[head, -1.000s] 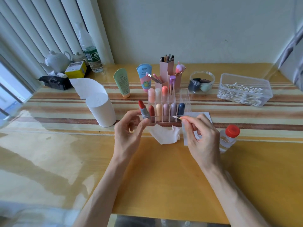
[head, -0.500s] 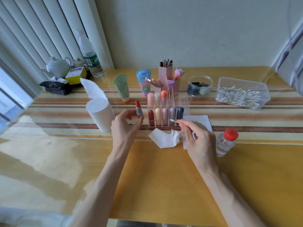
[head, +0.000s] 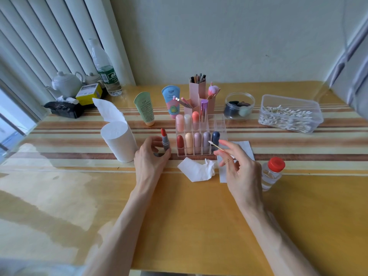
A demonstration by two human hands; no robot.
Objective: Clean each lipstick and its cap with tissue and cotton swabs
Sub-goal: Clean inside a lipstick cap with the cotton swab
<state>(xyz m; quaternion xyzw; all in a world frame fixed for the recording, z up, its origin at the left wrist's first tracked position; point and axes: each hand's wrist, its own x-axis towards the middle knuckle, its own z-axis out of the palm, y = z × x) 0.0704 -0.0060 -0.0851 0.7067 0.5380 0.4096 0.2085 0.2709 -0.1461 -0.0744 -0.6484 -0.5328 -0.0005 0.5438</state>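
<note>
The left hand point(head: 151, 156) curls its thumb and fingers round the grey barrel of an uncapped lipstick point(head: 164, 139), held upright just left of the clear organizer point(head: 221, 124). Its long axis is vertical and the red tip points up. Whether its base touches the counter point(head: 189, 216) cannot be told. The right hand point(head: 242, 172) pinches a cotton swab point(head: 218, 147) between thumb and forefinger, the other fingers loosely spread. The swab lies on a slant, one white end pointing up and left toward the organizer's front row of capped lipsticks. A crumpled tissue point(head: 197, 169) lies on the counter between the two hands, and a flat tissue point(head: 246, 147) lies under the right hand.
</note>
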